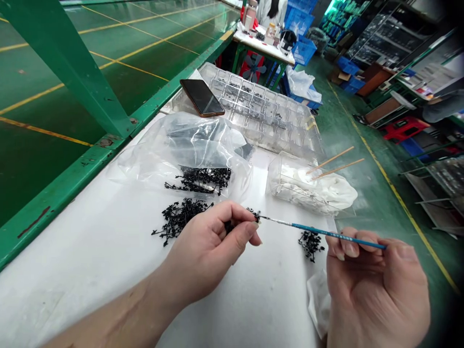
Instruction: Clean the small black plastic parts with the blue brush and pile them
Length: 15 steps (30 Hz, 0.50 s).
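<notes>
My left hand (213,241) pinches a small black plastic part (255,215) between thumb and forefinger; most of the part is hidden by the fingers. In my right hand (377,290) is a thin blue paintbrush (326,232), gripped along its handle. Its dark tip points left and meets the black part, or comes very close to it. Behind my left hand lies a pile of black branched parts (181,215). More such parts (203,179) spill from a clear plastic bag (188,137). A smaller heap of black parts (311,243) lies just left of my right hand.
A clear box (290,181) with white cloth and two wooden sticks stands at the table's right side. Behind it are a compartmented clear tray (268,111) and a phone (203,98). A green metal frame (72,183) edges the left. Another person (271,12) is at a far table.
</notes>
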Tool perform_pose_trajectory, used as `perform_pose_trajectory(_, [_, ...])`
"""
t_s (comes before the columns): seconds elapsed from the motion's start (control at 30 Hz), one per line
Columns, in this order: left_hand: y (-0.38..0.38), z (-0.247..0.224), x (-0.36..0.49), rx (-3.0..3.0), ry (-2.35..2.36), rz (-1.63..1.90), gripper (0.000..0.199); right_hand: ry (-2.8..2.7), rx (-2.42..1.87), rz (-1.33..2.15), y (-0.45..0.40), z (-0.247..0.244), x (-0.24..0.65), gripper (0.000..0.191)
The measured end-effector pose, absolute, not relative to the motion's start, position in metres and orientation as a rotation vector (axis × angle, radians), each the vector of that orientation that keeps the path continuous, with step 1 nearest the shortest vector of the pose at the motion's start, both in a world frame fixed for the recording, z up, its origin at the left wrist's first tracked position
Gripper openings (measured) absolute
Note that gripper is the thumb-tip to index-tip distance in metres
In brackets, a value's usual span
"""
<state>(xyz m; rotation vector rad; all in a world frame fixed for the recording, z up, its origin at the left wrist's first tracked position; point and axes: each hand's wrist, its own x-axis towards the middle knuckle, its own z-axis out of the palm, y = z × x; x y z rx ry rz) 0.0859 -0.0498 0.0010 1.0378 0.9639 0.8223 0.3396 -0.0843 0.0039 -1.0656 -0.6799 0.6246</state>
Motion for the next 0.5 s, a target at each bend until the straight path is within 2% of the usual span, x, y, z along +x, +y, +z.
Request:
perform_pose_trajectory(0.27, [-0.050,0.002,0.084,1.036,0.979,0.800,0.030,-0.609,-1.063,0.512,-0.077,0.008,0.348,0.024])
perform_pose_trajectory(0.5, [-0.048,0.002,0.083,1.158,1.178,0.682,0.045,-0.277,-1.198,0.396,-0.057,-0.003,0.409,0.033])
